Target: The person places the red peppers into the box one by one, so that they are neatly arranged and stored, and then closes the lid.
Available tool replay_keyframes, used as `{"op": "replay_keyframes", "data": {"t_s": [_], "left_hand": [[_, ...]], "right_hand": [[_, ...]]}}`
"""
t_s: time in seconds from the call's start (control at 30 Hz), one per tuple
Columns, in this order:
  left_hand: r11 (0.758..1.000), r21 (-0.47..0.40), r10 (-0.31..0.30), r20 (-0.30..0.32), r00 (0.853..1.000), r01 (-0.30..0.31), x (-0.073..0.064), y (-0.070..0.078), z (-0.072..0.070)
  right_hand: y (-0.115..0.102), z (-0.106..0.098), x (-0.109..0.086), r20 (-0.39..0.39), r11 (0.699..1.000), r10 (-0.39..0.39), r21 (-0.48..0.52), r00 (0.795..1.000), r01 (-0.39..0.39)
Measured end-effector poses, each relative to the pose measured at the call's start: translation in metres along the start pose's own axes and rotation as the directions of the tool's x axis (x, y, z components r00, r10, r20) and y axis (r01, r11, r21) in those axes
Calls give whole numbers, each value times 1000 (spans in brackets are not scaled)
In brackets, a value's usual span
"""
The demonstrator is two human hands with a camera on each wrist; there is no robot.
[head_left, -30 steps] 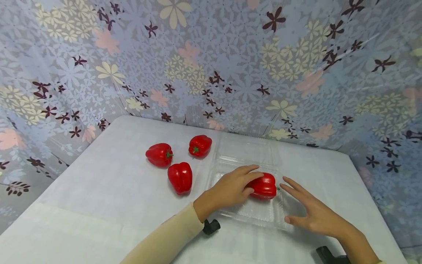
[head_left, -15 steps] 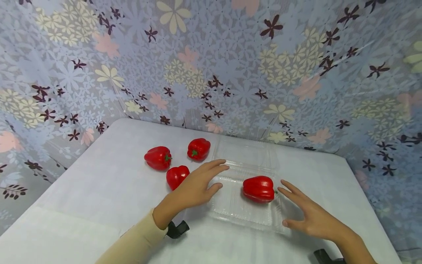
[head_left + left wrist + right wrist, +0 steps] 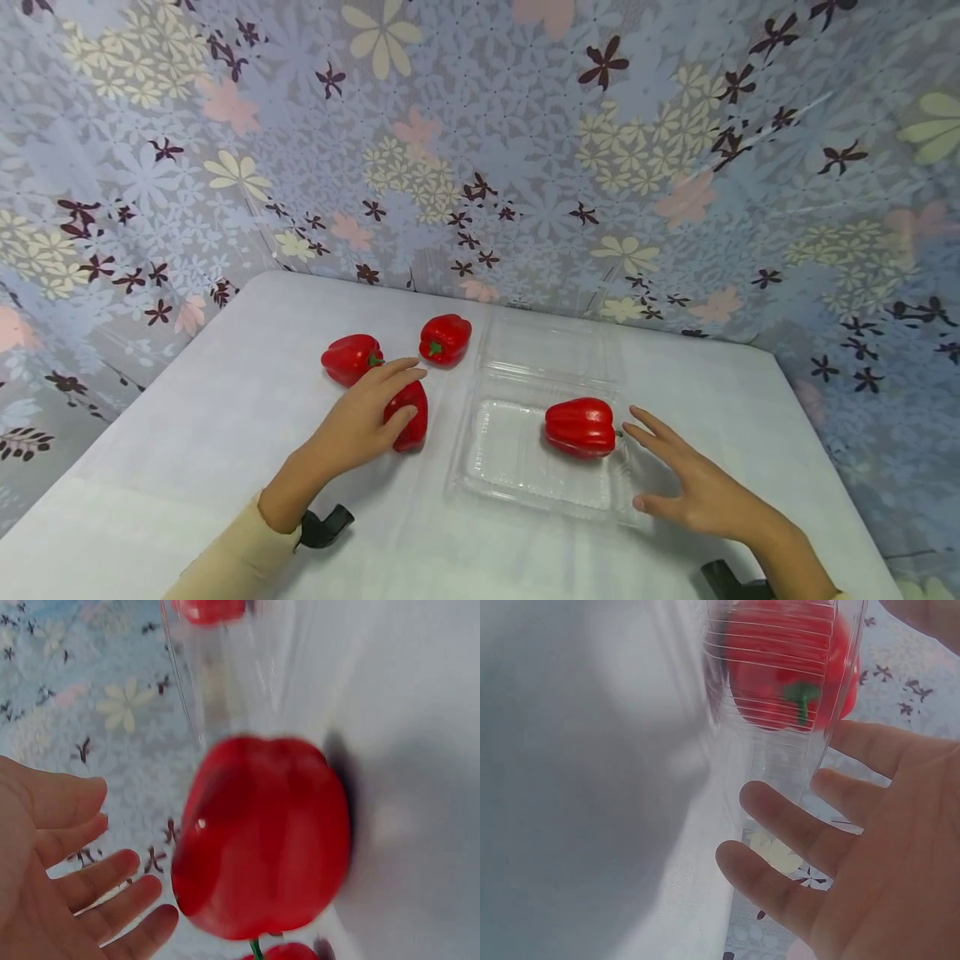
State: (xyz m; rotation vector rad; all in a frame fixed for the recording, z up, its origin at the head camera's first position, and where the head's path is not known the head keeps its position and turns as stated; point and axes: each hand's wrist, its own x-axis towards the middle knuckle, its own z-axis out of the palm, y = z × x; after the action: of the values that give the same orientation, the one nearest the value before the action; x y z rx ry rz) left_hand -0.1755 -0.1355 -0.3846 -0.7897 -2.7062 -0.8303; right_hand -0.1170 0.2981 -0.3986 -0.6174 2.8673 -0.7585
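My left hand [image 3: 358,423] hovers with spread fingers over the nearest loose red bell pepper [image 3: 412,422], hiding part of it. In the left wrist view that bell pepper [image 3: 262,836] sits just beyond the fingertips, which are not curled round it. A clear plastic clamshell container [image 3: 502,492] lies with its lid laid back, one red bell pepper [image 3: 581,427] in its right half. Beside the container's right edge is my right hand [image 3: 693,487], fingers extended and holding nothing. Through the ribbed clear wall, the right wrist view shows the pepper's green stem [image 3: 801,694].
Two more red bell peppers lie farther back on the white-covered table [image 3: 187,433]: one pepper [image 3: 349,358] at left, another pepper [image 3: 446,339] near the container's lid [image 3: 543,346]. A flowered cloth [image 3: 480,150] hangs behind the table.
My left hand has let go of the bell pepper in the container and moved left to the nearest loose one. My right hand has stayed by the container's right edge.
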Motion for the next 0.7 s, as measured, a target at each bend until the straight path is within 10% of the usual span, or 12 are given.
{"op": "replay_keyframes", "data": {"t_s": [0.37, 0.7], "left_hand": [[972, 157, -178, 5, 984, 175, 6, -8, 3], [960, 209, -207, 77, 975, 187, 4, -2, 11]], "right_hand": [[-1, 1, 0, 9, 1000, 10, 3, 1000, -11], [-2, -2, -2, -4, 1000, -30, -10, 1000, 30]]}}
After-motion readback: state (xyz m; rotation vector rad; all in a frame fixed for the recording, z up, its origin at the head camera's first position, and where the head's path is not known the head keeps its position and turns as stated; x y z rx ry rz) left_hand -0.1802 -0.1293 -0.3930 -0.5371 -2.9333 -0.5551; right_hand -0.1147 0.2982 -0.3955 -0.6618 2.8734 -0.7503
